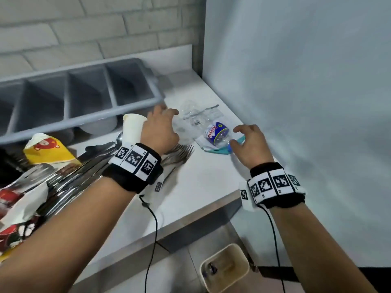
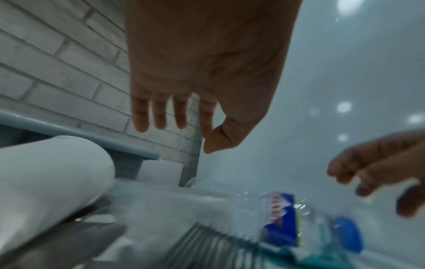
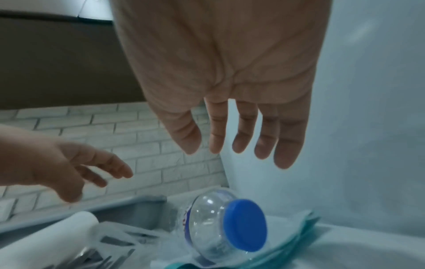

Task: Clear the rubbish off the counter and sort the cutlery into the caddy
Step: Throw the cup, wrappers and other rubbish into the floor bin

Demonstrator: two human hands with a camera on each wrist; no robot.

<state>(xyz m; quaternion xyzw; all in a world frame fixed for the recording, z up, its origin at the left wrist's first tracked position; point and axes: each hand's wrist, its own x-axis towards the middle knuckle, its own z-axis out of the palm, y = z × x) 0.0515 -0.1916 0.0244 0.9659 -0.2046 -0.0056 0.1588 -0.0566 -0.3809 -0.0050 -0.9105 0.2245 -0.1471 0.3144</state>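
Note:
A crushed clear plastic bottle [image 1: 216,134] with a blue label and blue cap [image 3: 245,224] lies on the white counter [image 1: 203,182], on top of a teal-and-white wrapper [image 1: 220,150]. My right hand [image 1: 246,140] hovers just above the cap end, fingers spread and holding nothing. My left hand [image 1: 163,125] hangs open over the counter between a white paper cup [image 1: 133,129] and crumpled clear plastic [image 1: 194,115]. Forks [image 1: 179,153] lie below my left wrist. The grey compartment caddy [image 1: 69,96] stands at the back left.
Spoons, knives and snack wrappers [image 1: 48,149] pile up at the left. A white wall [image 1: 306,92] closes the counter's right side, brick tiles the back. A beige bin [image 1: 225,267] stands on the floor below the counter's front edge.

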